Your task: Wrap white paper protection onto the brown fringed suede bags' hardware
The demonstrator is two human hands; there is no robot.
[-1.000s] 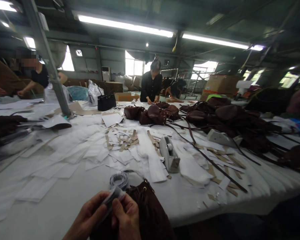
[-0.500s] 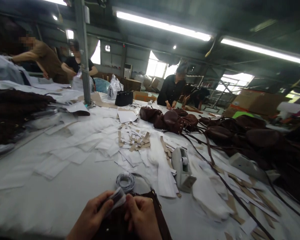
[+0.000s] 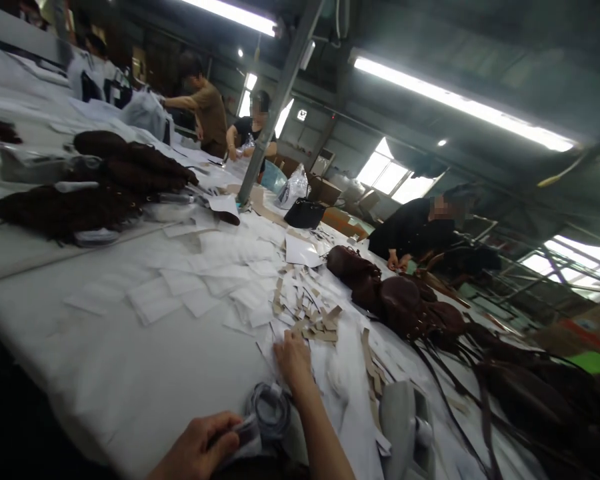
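At the bottom of the view my left hand (image 3: 205, 443) is closed round a strap (image 3: 247, 437) in pale, see-through wrapping. Just right of it lies a grey wrapped coil (image 3: 271, 410), above a dark brown bag (image 3: 263, 467) that is mostly cut off by the lower edge. My right hand (image 3: 294, 360) is stretched forward past the coil, fingers pointing down at the near edge of the loose white and tan paper slips (image 3: 315, 317). Its fingers look slightly apart; the tips are partly hidden, and nothing shows plainly in them.
A grey tape dispenser (image 3: 405, 430) stands to the right. Brown leather bags (image 3: 405, 303) with long straps line the right side; dark fringed bags (image 3: 70, 210) lie left. White sheets (image 3: 155, 293) overlap on the white table (image 3: 105, 373). Co-workers stand beyond, near a metal post (image 3: 280, 100).
My right hand has left the wrapped strap and moved forward to the paper slips. My left hand keeps hold of the strap. The view has turned left and tilted.
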